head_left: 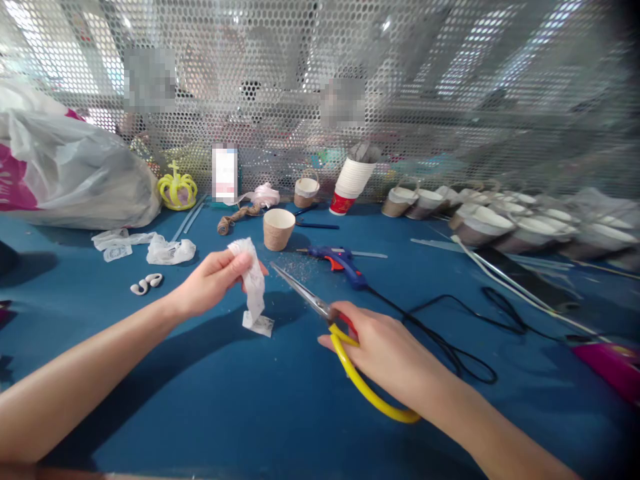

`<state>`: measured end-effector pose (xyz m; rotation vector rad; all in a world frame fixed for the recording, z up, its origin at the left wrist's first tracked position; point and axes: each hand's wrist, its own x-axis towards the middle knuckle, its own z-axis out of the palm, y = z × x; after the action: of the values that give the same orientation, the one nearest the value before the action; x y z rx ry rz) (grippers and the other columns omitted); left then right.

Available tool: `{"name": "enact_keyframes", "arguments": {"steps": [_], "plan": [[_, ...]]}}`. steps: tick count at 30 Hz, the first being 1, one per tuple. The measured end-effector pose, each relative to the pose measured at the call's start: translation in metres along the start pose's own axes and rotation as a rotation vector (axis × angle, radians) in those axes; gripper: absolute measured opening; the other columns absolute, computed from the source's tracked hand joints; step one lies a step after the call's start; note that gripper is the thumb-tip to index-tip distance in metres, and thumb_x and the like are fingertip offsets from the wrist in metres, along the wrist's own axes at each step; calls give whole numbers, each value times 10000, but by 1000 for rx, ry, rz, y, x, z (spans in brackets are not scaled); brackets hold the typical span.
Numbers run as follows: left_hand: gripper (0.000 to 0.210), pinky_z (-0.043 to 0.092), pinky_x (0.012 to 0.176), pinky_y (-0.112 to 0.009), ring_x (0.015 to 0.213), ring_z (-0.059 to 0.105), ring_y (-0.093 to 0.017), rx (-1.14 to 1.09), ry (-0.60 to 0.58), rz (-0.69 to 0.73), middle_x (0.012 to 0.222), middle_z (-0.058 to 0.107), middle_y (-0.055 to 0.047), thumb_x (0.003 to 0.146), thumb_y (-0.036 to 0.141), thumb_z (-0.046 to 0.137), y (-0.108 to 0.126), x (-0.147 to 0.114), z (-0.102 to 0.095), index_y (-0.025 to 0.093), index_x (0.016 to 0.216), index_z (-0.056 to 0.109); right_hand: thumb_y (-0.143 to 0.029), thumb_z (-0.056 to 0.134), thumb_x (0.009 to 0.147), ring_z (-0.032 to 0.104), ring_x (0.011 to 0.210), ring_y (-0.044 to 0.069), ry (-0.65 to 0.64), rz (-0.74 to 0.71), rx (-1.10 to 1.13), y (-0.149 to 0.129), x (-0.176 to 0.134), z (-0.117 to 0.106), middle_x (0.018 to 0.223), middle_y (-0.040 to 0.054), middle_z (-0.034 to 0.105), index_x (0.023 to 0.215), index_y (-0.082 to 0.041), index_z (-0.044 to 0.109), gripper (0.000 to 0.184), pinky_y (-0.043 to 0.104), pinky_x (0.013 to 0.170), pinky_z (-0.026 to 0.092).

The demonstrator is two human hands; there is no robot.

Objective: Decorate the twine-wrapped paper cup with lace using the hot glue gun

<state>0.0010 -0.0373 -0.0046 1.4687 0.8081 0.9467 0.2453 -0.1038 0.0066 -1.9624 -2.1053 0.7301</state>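
A strip of white lace ribbon (255, 290) hangs from my left hand (220, 277), pinched between thumb and fingers. Its lower end reaches down by the blue tabletop; whether it touches I cannot tell. My right hand (373, 333) is wrapped round a pair of scissors (305, 293) with yellow and red handles. The blades point up and left toward the lace and look closed, apart from it. Behind the hands stands a small tan cup (279, 230), upright, wrapped in a rough covering. Just right of it lies a blue glue gun (340, 260) with a clear stick in its back.
More white lace (170, 250) lies at left, beside a plastic bag (85, 167) and a yellow crown-shaped piece (177, 188). Brown twine (235, 219), a stack of paper cups (353, 183) and several small handled baskets (485, 223) stand along the mesh. A black cord (445, 340) loops at right.
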Motion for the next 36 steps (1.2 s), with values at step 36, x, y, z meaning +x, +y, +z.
{"name": "enact_keyframes", "arguments": {"steps": [36], "plan": [[470, 248, 347, -163, 319, 288, -20, 15, 282, -265, 375, 322, 90, 685, 458, 672, 3, 39, -54, 171, 471, 367, -130, 595, 762, 533, 518, 52, -346, -98, 1041, -60, 81, 23, 630, -19, 593, 751, -131, 594, 11, 179, 505, 436]]}}
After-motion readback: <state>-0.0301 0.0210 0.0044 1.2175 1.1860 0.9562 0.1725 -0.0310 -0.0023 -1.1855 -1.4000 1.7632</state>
